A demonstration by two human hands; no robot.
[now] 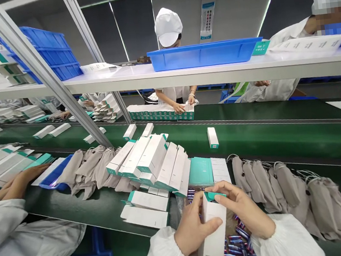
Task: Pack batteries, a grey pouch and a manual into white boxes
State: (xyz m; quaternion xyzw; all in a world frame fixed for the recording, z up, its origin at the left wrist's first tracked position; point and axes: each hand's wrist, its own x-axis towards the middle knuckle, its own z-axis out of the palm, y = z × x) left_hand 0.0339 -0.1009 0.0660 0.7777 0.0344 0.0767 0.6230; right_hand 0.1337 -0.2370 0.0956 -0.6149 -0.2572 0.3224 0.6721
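Both my hands hold a long white carton (213, 238) upright at the bottom centre. My left hand (194, 226) is wrapped round its side, thumb across the front. My right hand (244, 208) pinches the teal end flap (214, 195) at the carton's top. Beneath the carton lie several small tubes with red and blue labels (240, 243). A heap of white and teal cartons (154, 162) is stacked just ahead of my hands, with flat cartons (145, 209) beside it.
Grey drawstring pouches lie in rows at the right (291, 192) and left (92, 170). A green conveyor belt (282, 135) carries single cartons (212, 137). A neighbour's sleeve and hand (19, 184) are at left. Across the belt a co-worker's hands (183, 106) arrange cartons. Blue trays (202, 54) sit on the shelf.
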